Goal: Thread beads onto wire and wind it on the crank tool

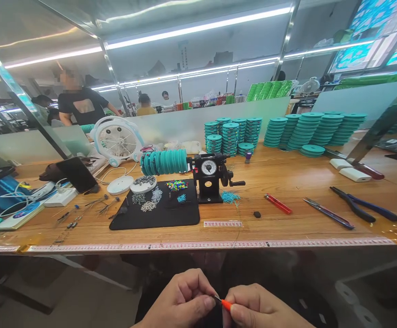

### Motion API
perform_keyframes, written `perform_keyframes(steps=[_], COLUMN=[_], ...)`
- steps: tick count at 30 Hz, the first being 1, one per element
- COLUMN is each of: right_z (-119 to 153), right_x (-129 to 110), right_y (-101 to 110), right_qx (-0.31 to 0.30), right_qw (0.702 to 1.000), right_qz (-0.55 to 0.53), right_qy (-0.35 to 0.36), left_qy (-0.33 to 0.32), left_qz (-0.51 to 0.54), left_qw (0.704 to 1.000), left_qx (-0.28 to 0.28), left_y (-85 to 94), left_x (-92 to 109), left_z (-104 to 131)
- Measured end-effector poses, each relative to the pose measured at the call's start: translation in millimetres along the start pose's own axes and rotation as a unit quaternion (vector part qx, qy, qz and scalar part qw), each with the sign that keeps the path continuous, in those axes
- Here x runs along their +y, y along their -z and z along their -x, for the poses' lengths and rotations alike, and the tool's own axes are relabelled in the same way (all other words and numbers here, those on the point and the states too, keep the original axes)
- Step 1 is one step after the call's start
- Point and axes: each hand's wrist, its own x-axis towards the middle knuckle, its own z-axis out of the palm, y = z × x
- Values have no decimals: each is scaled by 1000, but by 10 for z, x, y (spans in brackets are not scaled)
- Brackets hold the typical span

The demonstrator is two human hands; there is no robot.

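Note:
Below the table's front edge, my right hand [256, 305] pinches a small orange-red pointed piece [226, 304] between thumb and fingers. A thin dark stem [218, 298] sticks out of its left end towards my left hand [188, 298]. The left thumb and forefinger are pressed together at that stem's far end; what lies between them is mostly covered. On the table ahead stands a black winding device [208, 175] with a dial and a crank, carrying a row of teal spools [164, 162]. A black mat [154, 221] bears small beads [177, 185] and metal bits [148, 206].
Stacks of teal spools [304, 132] line the back. To the right lie a red-handled tool [277, 203], scissors-like snips [328, 213] and pliers [362, 205]. A measuring tape [198, 244] runs along the front edge. A fan [118, 140] and phone [77, 175] stand left; people work beyond.

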Motion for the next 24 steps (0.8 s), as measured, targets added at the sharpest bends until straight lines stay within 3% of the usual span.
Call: perform_keyframes(steps=[7, 24], right_z=[-122, -298], right_x=[121, 330], right_y=[-1, -22], right_qx=[5, 56], right_qw=[991, 986], right_qz=[-134, -127], right_qy=[22, 87], left_qy=[-1, -31], left_qz=[164, 78], left_qw=[986, 993], left_qx=[18, 87], left_y=[-61, -100], left_x=[-50, -13], left_z=[-103, -264])
